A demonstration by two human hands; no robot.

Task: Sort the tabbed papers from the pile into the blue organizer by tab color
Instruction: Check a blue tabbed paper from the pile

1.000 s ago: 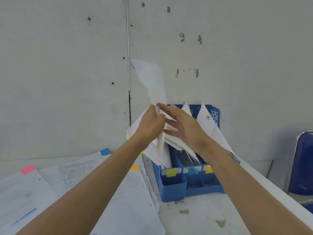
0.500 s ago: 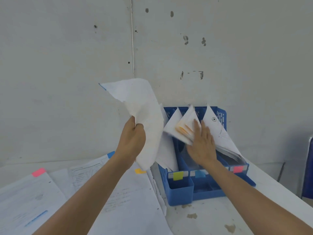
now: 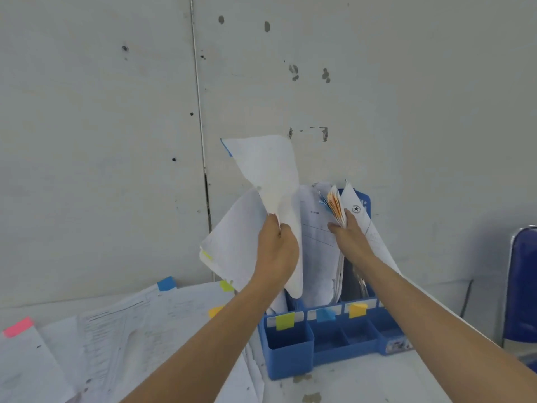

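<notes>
Pinching a white sheet by its lower half, the fingers of your left hand are curled tight around the paper. They hold it upright above the left end of the blue organizer. A blue tab sits on the sheet's top left corner, and its bottom edge hangs just over the organizer's left slots.

On your right hand the fingers are straight, pressed against a bundle of orange-tabbed papers standing in the organizer, with the thumb spread out to the left. That hand grips nothing.

Along the organizer's front you have a green label, a blue label and a yellow label.

Left of the organizer, on the desk, lies the pile, with a pink tab and a yellow tab showing among its pages. A blue chair stands at the far right edge.
</notes>
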